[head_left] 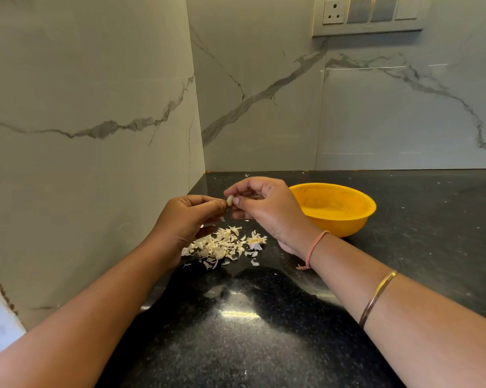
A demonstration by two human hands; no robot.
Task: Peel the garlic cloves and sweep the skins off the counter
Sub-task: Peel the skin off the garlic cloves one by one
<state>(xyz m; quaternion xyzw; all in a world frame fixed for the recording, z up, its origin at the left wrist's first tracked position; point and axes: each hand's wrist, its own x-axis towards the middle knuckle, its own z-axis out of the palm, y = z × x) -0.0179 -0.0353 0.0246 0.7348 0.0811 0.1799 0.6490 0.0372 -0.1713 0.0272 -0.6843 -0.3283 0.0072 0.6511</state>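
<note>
Two hands, left hand (184,219) and right hand (267,208), pinch one garlic clove (229,201) above the skins (225,246); yellow bowl (334,208) right, on the counter (264,317).

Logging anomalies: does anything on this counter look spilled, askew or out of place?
Only peeling litter: garlic skins lie loosely piled on the black counter below the left hand and right hand, which pinch a garlic clove; a few flakes lie by the back corner. The yellow bowl sits upright.
</note>
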